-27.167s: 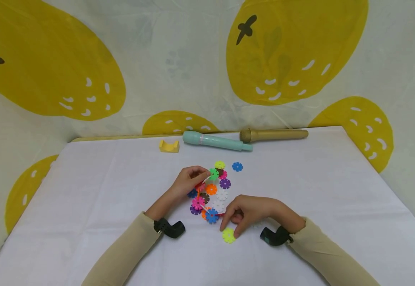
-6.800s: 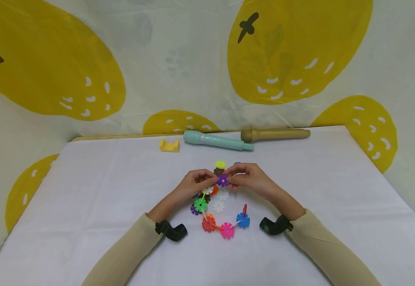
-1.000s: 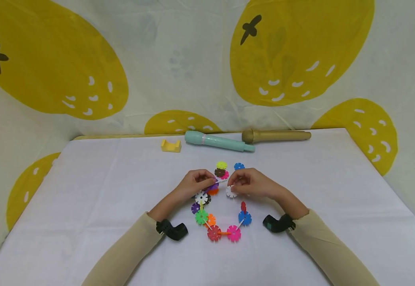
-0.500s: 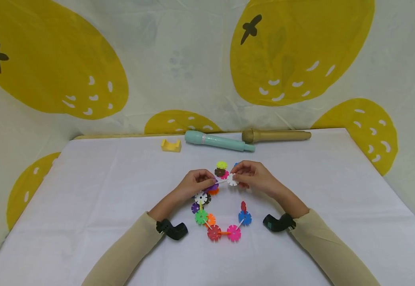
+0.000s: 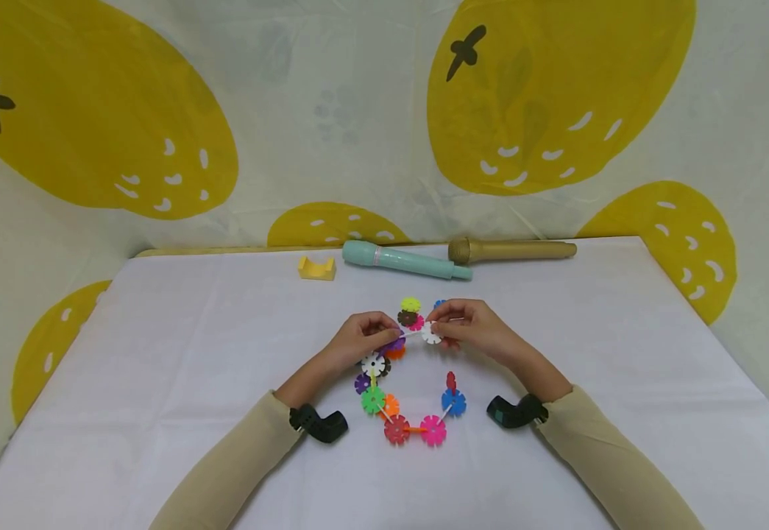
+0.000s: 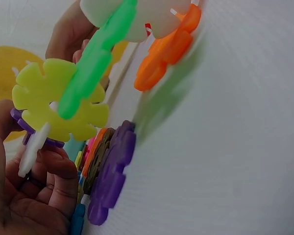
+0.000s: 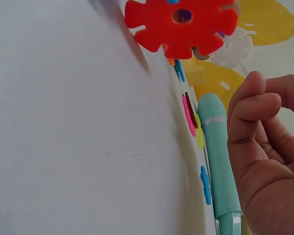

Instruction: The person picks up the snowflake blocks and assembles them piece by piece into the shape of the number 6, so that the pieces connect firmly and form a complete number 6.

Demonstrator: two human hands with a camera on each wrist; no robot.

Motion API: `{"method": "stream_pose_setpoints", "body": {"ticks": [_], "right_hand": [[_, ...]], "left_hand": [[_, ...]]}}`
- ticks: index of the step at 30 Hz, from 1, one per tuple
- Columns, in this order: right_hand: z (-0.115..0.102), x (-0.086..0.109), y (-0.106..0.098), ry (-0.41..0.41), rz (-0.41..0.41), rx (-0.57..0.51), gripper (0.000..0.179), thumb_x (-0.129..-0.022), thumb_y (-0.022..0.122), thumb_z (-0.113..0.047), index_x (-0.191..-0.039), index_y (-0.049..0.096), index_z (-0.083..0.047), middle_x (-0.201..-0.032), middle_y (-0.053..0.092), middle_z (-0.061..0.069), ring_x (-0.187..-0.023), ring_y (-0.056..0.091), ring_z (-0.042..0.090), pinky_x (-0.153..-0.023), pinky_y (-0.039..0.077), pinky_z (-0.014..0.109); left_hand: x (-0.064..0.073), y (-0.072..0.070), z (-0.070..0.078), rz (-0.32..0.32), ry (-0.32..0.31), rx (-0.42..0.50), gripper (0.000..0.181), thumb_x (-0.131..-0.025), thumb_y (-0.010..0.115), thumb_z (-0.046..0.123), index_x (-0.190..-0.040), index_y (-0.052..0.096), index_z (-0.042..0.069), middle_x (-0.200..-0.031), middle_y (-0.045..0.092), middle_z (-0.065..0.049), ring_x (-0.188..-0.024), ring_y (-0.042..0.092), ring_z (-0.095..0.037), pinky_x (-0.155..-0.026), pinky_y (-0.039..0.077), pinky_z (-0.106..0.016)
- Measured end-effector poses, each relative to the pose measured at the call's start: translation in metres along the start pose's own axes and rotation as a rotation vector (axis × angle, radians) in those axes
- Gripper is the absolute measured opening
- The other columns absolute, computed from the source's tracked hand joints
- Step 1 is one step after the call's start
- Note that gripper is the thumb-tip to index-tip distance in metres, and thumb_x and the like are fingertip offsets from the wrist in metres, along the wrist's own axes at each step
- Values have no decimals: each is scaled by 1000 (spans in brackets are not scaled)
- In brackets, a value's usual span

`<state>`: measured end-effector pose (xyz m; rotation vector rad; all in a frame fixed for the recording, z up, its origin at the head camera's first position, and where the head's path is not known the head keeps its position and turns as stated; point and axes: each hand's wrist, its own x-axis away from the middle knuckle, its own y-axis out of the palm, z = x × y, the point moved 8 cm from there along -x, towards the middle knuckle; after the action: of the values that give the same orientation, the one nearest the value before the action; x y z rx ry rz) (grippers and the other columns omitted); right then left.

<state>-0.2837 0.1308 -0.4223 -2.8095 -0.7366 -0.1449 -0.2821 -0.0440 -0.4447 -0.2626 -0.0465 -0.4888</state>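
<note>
My left hand (image 5: pixel 367 333) pinches a purple notched disc (image 5: pixel 394 343) at the upper end of a chain of interlocking plastic discs. A white disc seen edge-on (image 5: pixel 412 333) sticks out from it. At that piece's right end, my right hand (image 5: pixel 473 327) pinches another white disc (image 5: pixel 432 336); whether they are slotted together I cannot tell. The chain curves down through a white disc (image 5: pixel 374 364), a green disc (image 5: pixel 373 400), a red disc (image 5: pixel 397 430), a pink disc (image 5: pixel 433 430) and a blue disc (image 5: pixel 453 403), ending in an edge-on red disc (image 5: pixel 451 381).
Loose discs lie behind the chain, among them a yellow one (image 5: pixel 410 304), a brown one (image 5: pixel 407 318) and a blue one (image 5: pixel 439 303), partly hidden. Farther back are a yellow holder (image 5: pixel 317 269), a mint microphone (image 5: pixel 397 260) and a gold microphone (image 5: pixel 513 250).
Within the last second my right hand has brought the white disc up to the edge-on white piece; my left hand has stayed put. Since the oldest frame, the chain has grown longer.
</note>
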Motion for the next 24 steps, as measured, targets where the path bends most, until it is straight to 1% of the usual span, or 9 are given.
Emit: {"method": "stream_pose_setpoints", "body": {"ticks": [7, 14, 19, 24], "right_hand": [[1, 0, 4, -11, -17, -27, 26, -93, 65, -8, -112, 60, 9, -86, 64, 7, -65, 61, 16, -60, 52, 23], [1, 0, 8, -20, 2, -31, 24, -92, 66, -6, -110, 62, 10, -86, 63, 8, -64, 62, 16, -59, 52, 24], [-2, 0, 9, -31, 10, -40, 26, -93, 66, -7, -112, 62, 10, -87, 64, 7, -65, 61, 15, -60, 53, 23], [-3, 1, 13, -26, -21, -72, 28, -95, 60, -5, -119, 60, 10, -90, 66, 8, -70, 63, 15, -68, 55, 26]], "left_hand": [[0, 1, 1, -16, 6, -5, 20, -95, 63, 15, -105, 66, -2, -87, 65, 1, -74, 51, -12, -66, 43, -19], [1, 3, 1, -45, 29, -30, 20, -96, 63, 16, -105, 66, -1, -87, 65, -1, -73, 51, -12, -66, 43, -19], [2, 2, 3, -34, 30, -21, 21, -97, 60, 16, -106, 66, -1, -88, 64, 0, -75, 51, -12, -67, 43, -20], [0, 2, 3, -24, 35, 0, 21, -96, 59, 17, -104, 66, -1, -88, 63, 1, -77, 50, -12, -69, 42, -21]]}}
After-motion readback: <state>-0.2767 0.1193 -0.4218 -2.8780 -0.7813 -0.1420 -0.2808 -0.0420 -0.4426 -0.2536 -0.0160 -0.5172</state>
